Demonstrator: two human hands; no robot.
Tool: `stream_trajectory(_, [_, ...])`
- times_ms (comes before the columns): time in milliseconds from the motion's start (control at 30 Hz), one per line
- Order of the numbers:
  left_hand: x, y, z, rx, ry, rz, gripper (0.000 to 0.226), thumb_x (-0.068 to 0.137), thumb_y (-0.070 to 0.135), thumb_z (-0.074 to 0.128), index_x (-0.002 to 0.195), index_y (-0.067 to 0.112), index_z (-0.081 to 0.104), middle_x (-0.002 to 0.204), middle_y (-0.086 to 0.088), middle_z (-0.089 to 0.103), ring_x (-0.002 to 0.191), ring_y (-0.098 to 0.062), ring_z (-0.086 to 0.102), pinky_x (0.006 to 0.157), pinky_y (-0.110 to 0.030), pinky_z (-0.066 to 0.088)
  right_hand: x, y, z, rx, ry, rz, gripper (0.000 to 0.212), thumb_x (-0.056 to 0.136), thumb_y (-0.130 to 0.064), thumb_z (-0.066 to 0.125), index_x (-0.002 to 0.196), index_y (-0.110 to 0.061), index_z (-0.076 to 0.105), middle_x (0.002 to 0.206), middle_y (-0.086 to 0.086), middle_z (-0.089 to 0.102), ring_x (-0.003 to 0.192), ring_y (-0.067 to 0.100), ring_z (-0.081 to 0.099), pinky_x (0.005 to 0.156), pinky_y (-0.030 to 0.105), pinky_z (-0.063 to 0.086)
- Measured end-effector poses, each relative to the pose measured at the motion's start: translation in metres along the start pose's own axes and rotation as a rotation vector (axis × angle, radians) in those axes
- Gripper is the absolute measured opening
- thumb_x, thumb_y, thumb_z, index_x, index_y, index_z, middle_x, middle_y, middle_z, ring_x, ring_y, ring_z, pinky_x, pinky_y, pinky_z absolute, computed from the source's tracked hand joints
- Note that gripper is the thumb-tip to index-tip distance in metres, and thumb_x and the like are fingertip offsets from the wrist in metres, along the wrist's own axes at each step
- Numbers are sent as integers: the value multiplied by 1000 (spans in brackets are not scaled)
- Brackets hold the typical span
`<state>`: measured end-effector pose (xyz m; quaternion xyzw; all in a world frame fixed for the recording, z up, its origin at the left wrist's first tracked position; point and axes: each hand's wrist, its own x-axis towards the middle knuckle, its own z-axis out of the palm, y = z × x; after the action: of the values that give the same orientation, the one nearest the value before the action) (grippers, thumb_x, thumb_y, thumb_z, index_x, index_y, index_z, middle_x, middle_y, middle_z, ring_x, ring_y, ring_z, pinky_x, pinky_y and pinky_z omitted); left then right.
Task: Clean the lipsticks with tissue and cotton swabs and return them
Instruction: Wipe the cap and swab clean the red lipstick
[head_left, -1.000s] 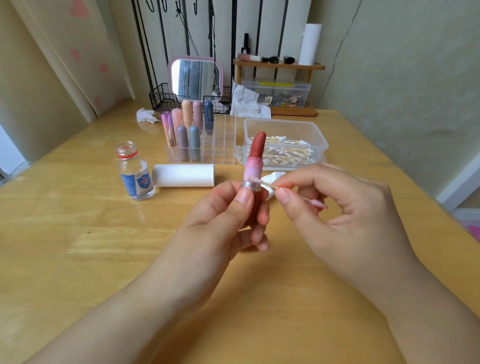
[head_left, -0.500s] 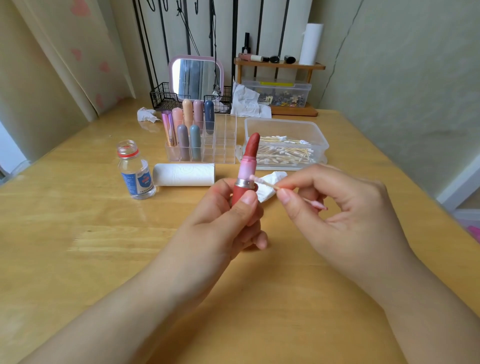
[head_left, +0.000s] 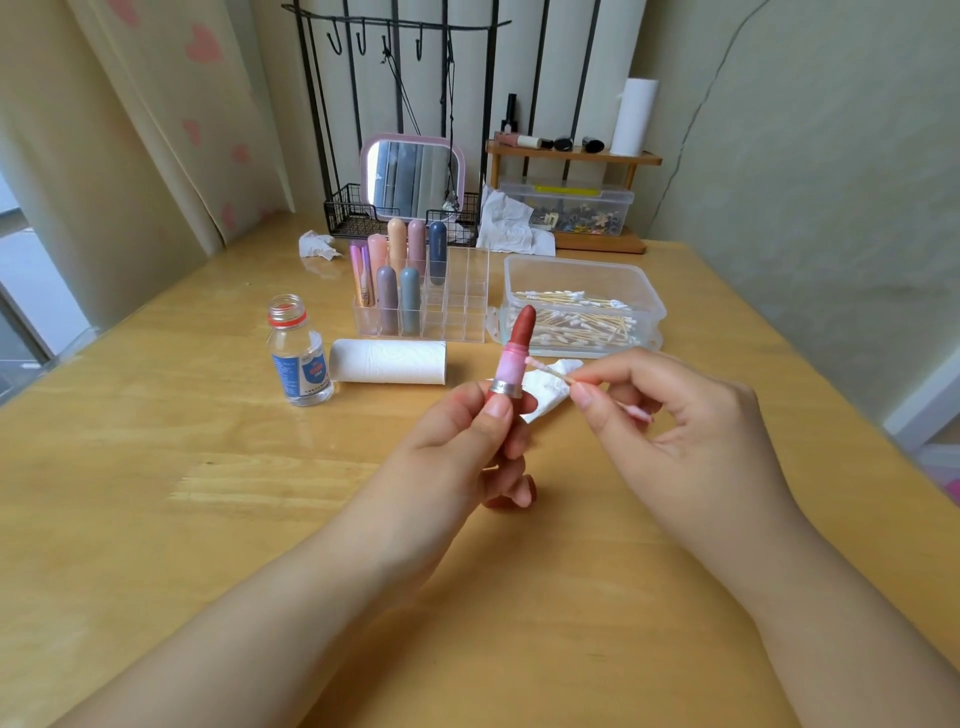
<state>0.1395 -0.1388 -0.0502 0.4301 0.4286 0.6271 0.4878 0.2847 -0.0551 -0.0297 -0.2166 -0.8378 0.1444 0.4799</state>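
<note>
Two hands at work in the middle of the frame, above the bench (head_left: 156, 519). Left hand (head_left: 467, 447) curled round the base of the open lipstick (head_left: 511, 353), thumb pressed just under the silver collar, fingers wrapped behind. Right hand (head_left: 670, 421) pinching the cotton swab (head_left: 550, 370) between thumb and forefinger, remaining fingers loosely curled; near tip of the swab touching the pink sleeve of the lipstick, far tip stained pink and poking out past the knuckles.

Lipstick long axis nearly upright, tilted a little toward the right of the frame, red bullet pointing up toward the swab box (head_left: 584, 304). Swab lying across it, roughly level, running from centre to lower right.

Probably light and stiff in the casing, but soft and easily smeared or snapped at the bullet; best held low on the hard base, as here, well away from the colour. Swab likely thin and bendable, so only light pressure at the tip.

Clear organiser (head_left: 457, 312) just above centre, with capped lipsticks standing upright in its left compartments and right compartments empty. Tissue roll (head_left: 389, 361) lying on its side below it, small bottle (head_left: 300, 353) to its left, crumpled tissue (head_left: 545, 392) behind the hands.
</note>
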Motion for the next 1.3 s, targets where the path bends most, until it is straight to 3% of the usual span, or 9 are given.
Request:
stream_trajectory(133, [-1, 2, 1, -34, -10, -19, 30, 85, 32, 44, 98, 7, 54, 65, 5, 44, 51, -11, 42, 64, -31, 40, -2, -2, 1, 47, -59, -30, 6, 81, -13, 66, 79, -17, 70, 63, -26, 44, 59, 0, 46, 60, 9, 36])
stream_trajectory(300, [-2, 2, 5, -50, -27, -23, 30, 85, 32, 44, 97, 6, 52, 62, 6, 44, 52, -11, 37, 65, -30, 42, 0, -1, -1, 7, 24, -4, 5, 82, -15, 66, 80, -14, 70, 59, -20, 41, 57, 4, 42, 57, 10, 34])
stream_trajectory(433, [-2, 2, 5, -79, -48, -24, 27, 86, 30, 44, 95, 7, 55, 63, 5, 43, 52, -12, 35, 64, -29, 43, -1, -4, -1, 74, -80, -51, 11, 82, -21, 61, 78, -17, 69, 60, -20, 44, 59, 3, 44, 59, 11, 35])
stream_trajectory(500, [-2, 3, 5, -96, -58, -29, 26, 86, 30, 44, 93, 8, 56, 62, 4, 42, 54, -13, 33, 64, -29, 44, 0, -5, -1, 64, -55, -59, 11, 83, -21, 60, 79, -16, 69, 63, -25, 44, 60, 1, 44, 60, 9, 35])
stream_trajectory(633, [-3, 5, 6, -133, -63, -17, 21, 85, 26, 50, 96, 8, 48, 63, 3, 36, 55, -13, 27, 60, -27, 45, 1, -2, -3, 58, 8, -17, 12, 84, -23, 59, 80, -16, 69, 58, -15, 43, 58, 6, 43, 58, 10, 35])
stream_trajectory(800, [-2, 6, 4, -179, -94, -6, 12, 86, 19, 50, 88, 9, 43, 64, 1, 39, 52, -14, 35, 60, -29, 45, -1, -3, -2, 84, -50, -52, 10, 83, -21, 61, 80, -17, 69, 58, -12, 45, 59, 3, 43, 61, 10, 35])
stream_trajectory(933, [-3, 5, 5, -166, -127, -2, 16, 87, 23, 47, 90, 9, 53, 69, -1, 49, 56, -15, 44, 63, -31, 48, 0, -3, -4, 68, 6, -30, 11, 84, -21, 60, 80, -16, 69, 59, -12, 47, 59, 5, 44, 60, 10, 36])
stream_trajectory(1067, [-2, 4, 5, -198, -131, -19, 22, 88, 23, 45, 89, 7, 59, 69, -3, 48, 55, -15, 43, 64, -32, 49, -1, -4, -3, 59, -46, -57, 13, 82, -21, 60, 76, -14, 69, 55, -3, 50, 58, 4, 43, 59, 14, 37])
stream_trajectory(1300, [-3, 4, 5, -96, -79, 8, 24, 87, 30, 44, 94, 10, 54, 67, 3, 45, 54, -14, 37, 59, -28, 44, 0, -6, -5, 20, 34, -58, 7, 83, -13, 64, 79, -13, 69, 58, -13, 42, 57, 3, 40, 59, 13, 36])
